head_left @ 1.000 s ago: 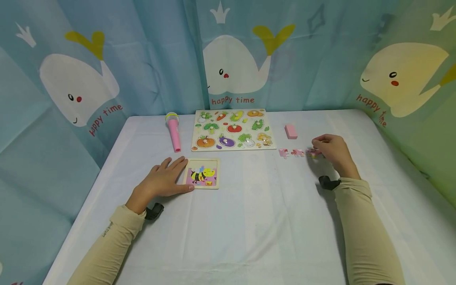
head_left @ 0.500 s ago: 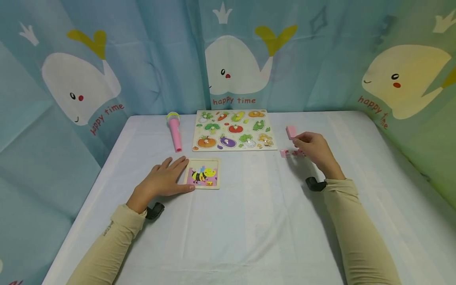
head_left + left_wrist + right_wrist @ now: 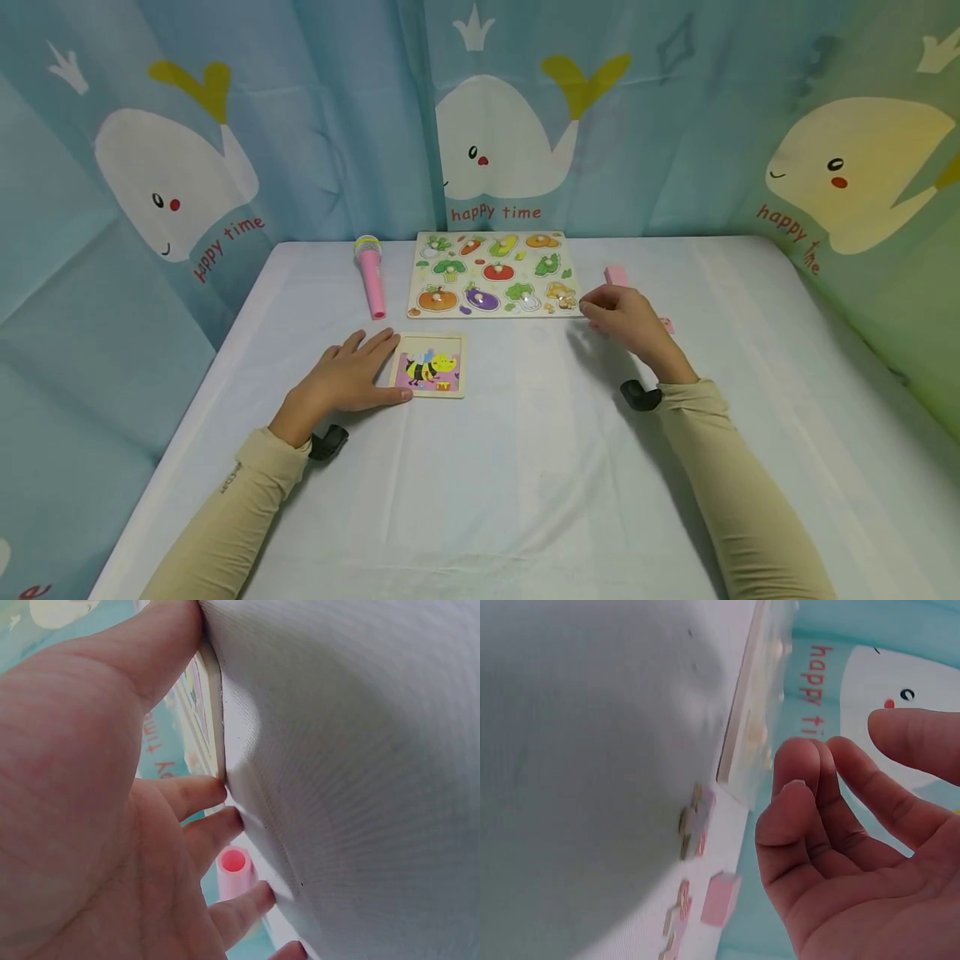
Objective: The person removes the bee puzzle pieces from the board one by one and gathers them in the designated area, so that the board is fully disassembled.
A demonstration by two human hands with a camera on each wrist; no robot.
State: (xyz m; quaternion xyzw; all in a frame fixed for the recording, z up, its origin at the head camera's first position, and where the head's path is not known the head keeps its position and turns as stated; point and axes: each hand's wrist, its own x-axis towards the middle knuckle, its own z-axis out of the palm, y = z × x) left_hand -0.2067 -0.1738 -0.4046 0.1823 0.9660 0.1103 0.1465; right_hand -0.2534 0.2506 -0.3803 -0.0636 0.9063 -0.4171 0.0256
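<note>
My left hand [image 3: 348, 375] rests with spread fingers at the left side of a small wooden jigsaw puzzle [image 3: 428, 367] with a bee picture. The thumb touches its near edge and the fingertips its far left corner. My right hand [image 3: 626, 321] hovers beside the right edge of the vegetable peg board [image 3: 495, 275]. Its fingers are loosely bent in the right wrist view, the thumb stands apart, and nothing shows between them. Under it lie small pink puzzle pieces [image 3: 697, 821], mostly hidden in the head view except for one piece [image 3: 667, 325].
A pink toy microphone [image 3: 371, 279] lies left of the peg board. Beyond the right hand is a pink block [image 3: 616, 275]. The white cloth [image 3: 510, 483] covers the table, and a whale-print curtain [image 3: 360, 125] closes off the back and sides.
My right hand has moved left across the pink pieces toward the peg board, uncovering the rightmost piece. The left hand keeps its place on the bee puzzle.
</note>
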